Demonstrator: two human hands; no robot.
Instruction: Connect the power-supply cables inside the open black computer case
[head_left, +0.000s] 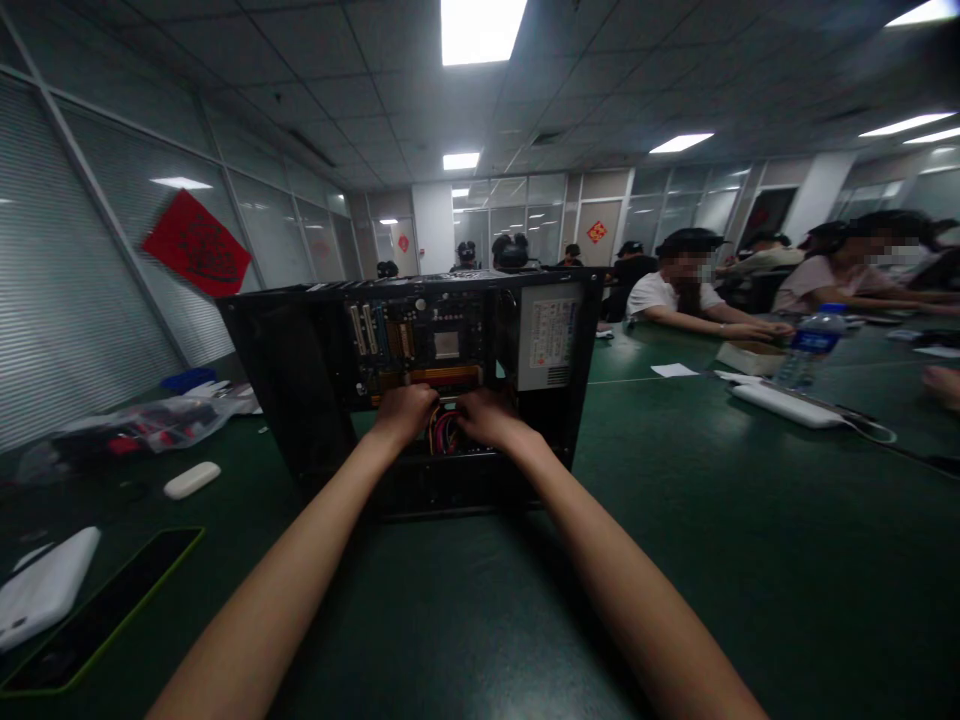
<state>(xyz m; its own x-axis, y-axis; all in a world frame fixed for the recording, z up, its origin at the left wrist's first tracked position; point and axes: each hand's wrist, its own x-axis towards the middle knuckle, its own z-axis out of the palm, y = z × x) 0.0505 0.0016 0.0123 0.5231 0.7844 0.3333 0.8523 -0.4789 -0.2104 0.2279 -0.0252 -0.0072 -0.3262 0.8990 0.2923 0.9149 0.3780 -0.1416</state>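
Observation:
An open black computer case (pixel 289 390) stands upright on the green table, its inside facing me. Both my hands reach into it, at the lower edge of the motherboard (pixel 472 318). My left hand (pixel 406 412) is closed, fingers curled by the left end of a red-and-orange strip (pixel 450 378) that looks like memory slots or a memory stick. At the strip's right end is my right hand (pixel 486 414), also closed. The fingertips and whatever they hold are hidden. Coloured cables (pixel 444 432) hang between the hands. A silver power supply (pixel 550 338) sits at the upper right.
Left on the table (pixel 750 540) are a plastic bag (pixel 142 425), a white oval object (pixel 193 480), a white device (pixel 49 585) and a dark green-edged phone-like slab (pixel 109 610). To the right stand a water bottle (pixel 814 345) and a white power strip (pixel 787 403). Several people sit beyond.

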